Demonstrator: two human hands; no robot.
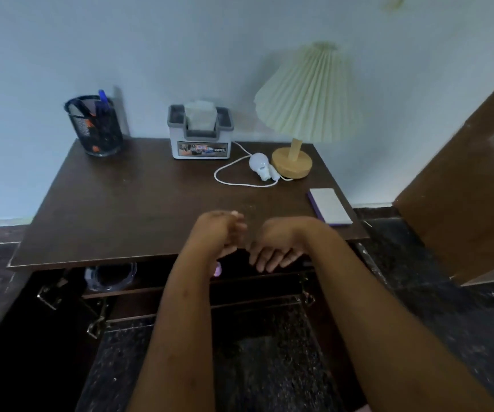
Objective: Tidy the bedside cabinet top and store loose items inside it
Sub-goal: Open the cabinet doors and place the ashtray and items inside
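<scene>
The setting is a dim room with a dark speckled floor (263, 367), a pale wall (180, 55) and a dark wooden bedside cabinet against it. In the lower half of the frame the cabinet stands open below its top, with hinge hardware visible at lower left. On the inner shelf (180, 289), left of centre, sits a clear round dish (110, 276).

At frame centre, over the front edge of the tabletop (138, 203), both forearms reach forward. The left hand (222, 233) is loosely curled; a small pinkish-purple item (217, 269) shows just below it, but whether the hand holds it cannot be told. The right hand (275, 248) hangs relaxed, fingers spread downward and apparently grasping nothing.

At centre right, near the tabletop's right edge, lies a flat white-and-purple pad (330, 206). Farther back, right of centre, a loose white bulb (260, 166) on a looped white cord (227, 176) lies just beside the wooden base of a lamp (308, 93) with a pleated shade. A tissue box (200, 133) stands at back centre, and a mesh pen holder (97, 126) at back left.

Judgement: storing is under way, with at least one item already inside. The bulb, its cord and the pad appear to be the loose items left; the lamp, tissue box and pen holder probably stay on top.
</scene>
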